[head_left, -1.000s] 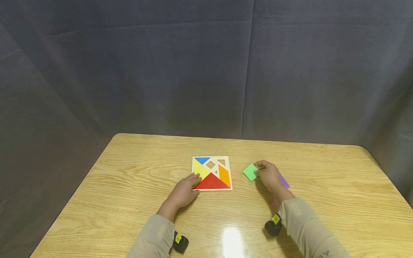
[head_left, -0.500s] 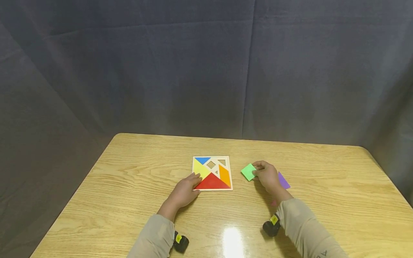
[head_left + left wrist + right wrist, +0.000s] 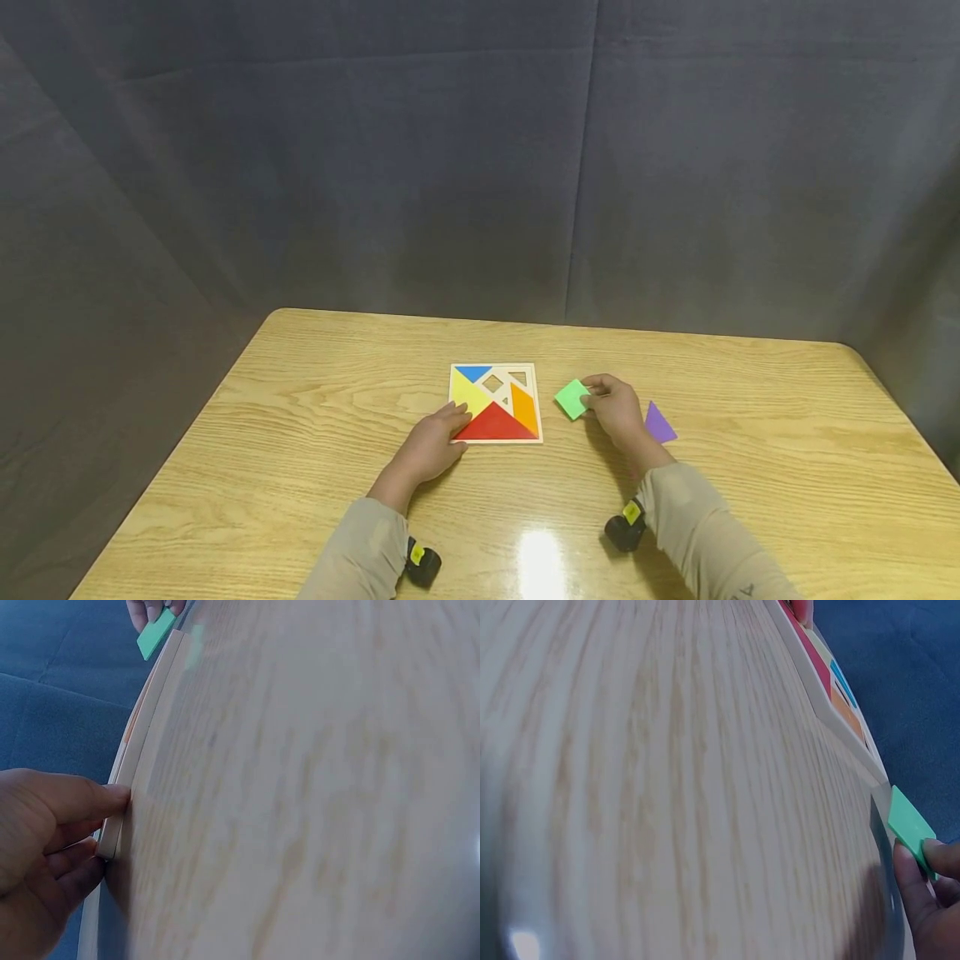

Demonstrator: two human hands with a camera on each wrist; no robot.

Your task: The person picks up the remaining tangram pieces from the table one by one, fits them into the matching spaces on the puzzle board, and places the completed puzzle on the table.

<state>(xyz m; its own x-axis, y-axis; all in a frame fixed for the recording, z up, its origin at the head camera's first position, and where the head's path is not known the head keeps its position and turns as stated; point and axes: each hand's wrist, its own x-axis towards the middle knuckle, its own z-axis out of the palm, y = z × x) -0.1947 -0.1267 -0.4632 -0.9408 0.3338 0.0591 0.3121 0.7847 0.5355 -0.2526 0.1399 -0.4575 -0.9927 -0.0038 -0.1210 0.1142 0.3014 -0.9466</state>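
My left hand grips the near left corner of a pale wooden tangram board, thumb at the front edge in the left wrist view. Yellow, red triangle, blue triangle and orange parallelogram pieces lie in the board. Between the thumb and fingers of my right hand is a green square tangram piece. It is held just right of the board; in the right wrist view the green piece is tilted above the table.
A purple triangle lies on the wooden table, right of my right wrist. A pink piece is almost wholly hidden by the right forearm. Dark cloth hangs behind the table. Cutouts show in the board's far right part.
My right hand has moved slightly left with the green square, toward the board. More of the purple triangle shows, less of the pink piece. My left hand keeps its place on the board.
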